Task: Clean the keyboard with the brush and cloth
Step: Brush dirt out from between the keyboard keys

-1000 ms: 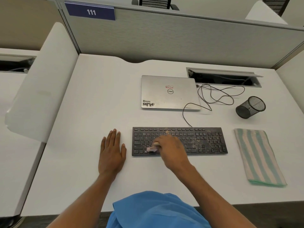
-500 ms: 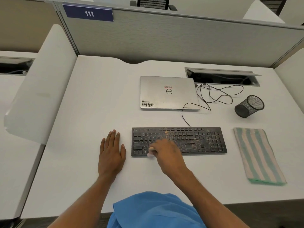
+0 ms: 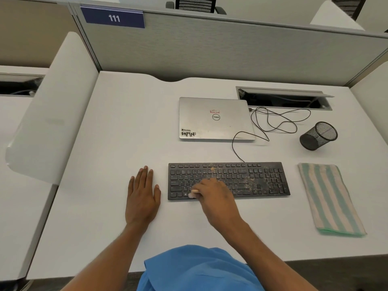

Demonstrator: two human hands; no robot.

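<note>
I see a white desk holding a dusty black keyboard, a closed silver laptop behind it, a looping black cable, a mesh cup tipped over, a striped cloth at right, and the person's left hand flat beside the keyboard.

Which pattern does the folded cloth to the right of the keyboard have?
The folded cloth has green and beige stripes, with a green edge; the head view shows it.

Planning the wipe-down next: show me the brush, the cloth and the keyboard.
brush (image 3: 192, 194): head view, pale bristle tip.
cloth (image 3: 329, 198): head view, middle of the striped fold.
keyboard (image 3: 262, 180): head view, dusty keys right of centre.
</note>
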